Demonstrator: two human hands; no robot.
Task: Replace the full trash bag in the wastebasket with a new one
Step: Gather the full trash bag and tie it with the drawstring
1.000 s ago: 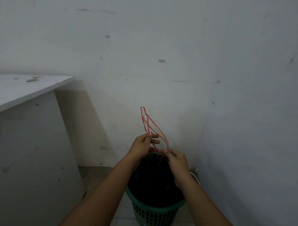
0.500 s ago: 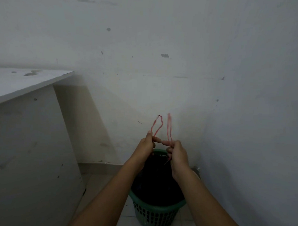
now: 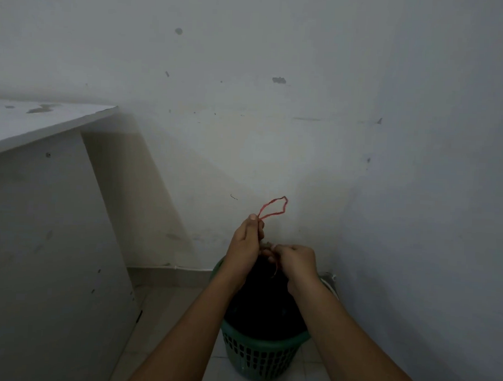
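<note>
We stand over the green wastebasket (image 3: 258, 360), which sits on the tiled floor (image 3: 163, 324) in the corner where the far wall (image 3: 248, 103) meets the right one. The black trash bag (image 3: 265, 303) fills it, its neck gathered up above the rim. Our left hand (image 3: 246, 242) pinches a red drawstring (image 3: 274, 209) between thumb and fingers, and its loop stands up past the thumb toward the far wall. Our right hand (image 3: 294, 262), just to the right and touching the left, has its fingers curled around the bag's neck, with a short red strand hanging below them. A white cabinet (image 3: 42, 210) stands at the left.
</note>
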